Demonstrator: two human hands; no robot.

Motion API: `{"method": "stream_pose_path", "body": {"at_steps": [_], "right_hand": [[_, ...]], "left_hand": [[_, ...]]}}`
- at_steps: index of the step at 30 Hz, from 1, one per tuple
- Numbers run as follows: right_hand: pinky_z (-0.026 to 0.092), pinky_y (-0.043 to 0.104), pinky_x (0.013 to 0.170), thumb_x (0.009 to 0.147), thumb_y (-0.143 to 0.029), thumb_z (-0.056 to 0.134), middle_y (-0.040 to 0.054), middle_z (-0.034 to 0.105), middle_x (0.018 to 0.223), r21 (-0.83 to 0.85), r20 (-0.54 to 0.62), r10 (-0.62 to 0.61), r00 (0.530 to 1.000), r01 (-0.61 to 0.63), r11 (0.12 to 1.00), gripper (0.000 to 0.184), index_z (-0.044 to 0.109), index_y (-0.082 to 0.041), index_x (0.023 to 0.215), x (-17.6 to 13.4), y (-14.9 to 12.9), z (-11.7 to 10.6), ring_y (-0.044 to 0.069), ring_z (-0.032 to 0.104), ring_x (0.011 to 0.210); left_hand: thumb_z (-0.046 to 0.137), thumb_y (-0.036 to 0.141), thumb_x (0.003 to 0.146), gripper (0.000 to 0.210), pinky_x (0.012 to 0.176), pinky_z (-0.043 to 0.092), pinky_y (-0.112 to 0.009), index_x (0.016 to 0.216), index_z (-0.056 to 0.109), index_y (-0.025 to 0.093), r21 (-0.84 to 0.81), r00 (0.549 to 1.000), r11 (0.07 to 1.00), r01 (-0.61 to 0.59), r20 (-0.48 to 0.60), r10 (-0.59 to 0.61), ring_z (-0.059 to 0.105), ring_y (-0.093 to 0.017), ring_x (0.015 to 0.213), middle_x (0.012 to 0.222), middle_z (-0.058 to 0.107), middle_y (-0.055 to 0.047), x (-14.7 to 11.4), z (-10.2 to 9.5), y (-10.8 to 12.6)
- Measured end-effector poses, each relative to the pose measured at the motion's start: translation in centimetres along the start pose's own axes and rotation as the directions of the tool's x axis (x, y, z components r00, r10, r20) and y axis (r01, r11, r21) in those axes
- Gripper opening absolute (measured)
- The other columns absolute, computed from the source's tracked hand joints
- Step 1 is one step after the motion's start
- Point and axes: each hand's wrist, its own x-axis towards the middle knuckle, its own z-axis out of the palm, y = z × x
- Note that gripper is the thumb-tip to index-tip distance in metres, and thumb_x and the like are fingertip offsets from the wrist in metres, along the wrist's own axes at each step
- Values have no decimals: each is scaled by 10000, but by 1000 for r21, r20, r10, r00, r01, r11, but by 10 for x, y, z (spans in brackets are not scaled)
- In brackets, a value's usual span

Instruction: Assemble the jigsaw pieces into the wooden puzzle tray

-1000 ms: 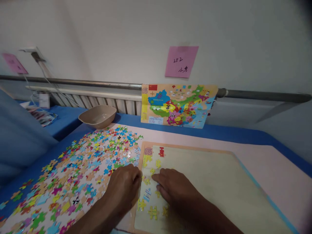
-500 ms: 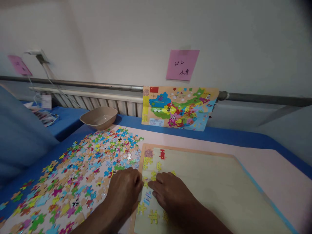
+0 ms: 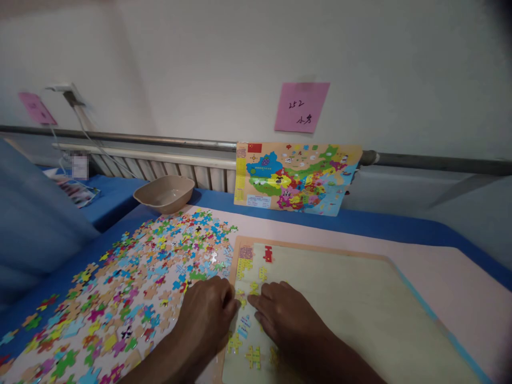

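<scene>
At the near left corner of the puzzle tray [image 3: 360,298] I find both hands working over a yellow puzzle piece [image 3: 254,288]. That piece lies on the tray's pale bed, close to the left border, directly between the two sets of fingertips. My left hand [image 3: 206,314] rests knuckles-up across the tray's left edge, fingers curled down toward the piece; whether they pinch it I cannot tell, since the knuckles hide the tips. My right hand [image 3: 286,317] lies palm-down on the tray bed, fingers together and extended toward the same piece, the foremost fingertip touching or just beside it; it grasps nothing that I can see.

Around the piece I note several more yellow pieces [image 3: 253,356] already seated along the tray's left border, some near the wrists, and a red piece [image 3: 268,254] near the far left corner beside a printed strip [image 3: 245,252]. Most of the tray bed is bare.

Left of the tray, loose puzzle pieces [image 3: 132,288] in many colours are spread flat over a pale pink mat [image 3: 460,277], reaching onto the blue cloth [image 3: 400,226] beneath. Beyond them stands a beige bowl [image 3: 164,193]. Against the radiator [image 3: 168,168] at the far edge leans a coloured reference map [image 3: 296,177], upright and slightly tilted. Above it a pink note [image 3: 301,106] is stuck to the wall; a second pink note [image 3: 37,108] sits far left near a wall socket [image 3: 60,88] with cable.
</scene>
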Motion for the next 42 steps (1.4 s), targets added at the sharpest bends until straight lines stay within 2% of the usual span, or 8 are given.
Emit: {"method": "stream_pose_path", "body": {"at_steps": [7,14,18,24,28,31,36,42], "right_hand": [[370,371,857,1043,-243,515,76,688,1060,42,-44,114,992,-112,993,201,698,-221,1125,-4,15,-11,235,584,981],[358,358,857,1032,-246,545,81,668,1077,16,14,104,994,-104,994,210,699,-218,1172,-1,17,-11,238,572,1004],[362,359,865,1041,-251,540,84,673,1092,32,9,106,994,-107,994,210,697,-213,1175,-2,19,-12,240,580,1013],[367,337,844,1028,-214,555,64,672,1065,85,-43,129,991,-125,989,135,689,-198,1045,-9,27,-21,218,582,969],[352,297,767,1026,-194,544,44,657,982,127,-80,178,981,-167,978,154,640,-185,905,-14,32,-30,175,561,866],[333,285,735,1031,-193,536,33,653,947,140,-120,207,971,-190,972,184,612,-188,864,-17,33,-35,162,545,827],[301,277,693,1019,-181,556,15,650,888,175,-119,205,971,-183,967,217,560,-193,802,-19,33,-34,147,524,772],[267,279,658,1015,-178,549,11,661,850,202,-125,266,956,-238,950,208,542,-198,808,-19,39,-29,145,511,727]], "left_hand": [[717,192,850,66,757,358,-306,881,737,247,-7,996,997,-82,21,82,660,-198,858,899,733,-10,-2,1,2],[667,148,877,152,767,386,-287,898,769,260,-23,988,989,-147,34,147,683,-187,883,915,743,-2,3,-2,-2],[629,93,848,211,740,388,-285,889,769,245,-40,989,989,-141,46,143,669,-178,851,892,746,-1,4,-13,-11],[559,57,746,223,648,309,-300,660,669,231,9,929,947,-321,200,313,583,-145,683,713,675,26,-7,-33,-15],[570,99,708,164,582,217,-313,589,555,211,91,912,939,-331,287,294,450,-121,560,602,576,42,-20,-36,-3],[566,135,740,135,575,193,-314,633,567,217,127,883,912,-391,331,332,450,-128,564,635,608,32,-24,-36,1],[534,141,792,132,607,223,-304,694,584,212,90,858,887,-454,313,407,520,-139,622,705,654,8,-27,-37,-3],[541,120,801,157,617,236,-304,669,547,205,31,891,910,-413,223,397,526,-142,633,683,622,17,-40,-26,-5]]}}
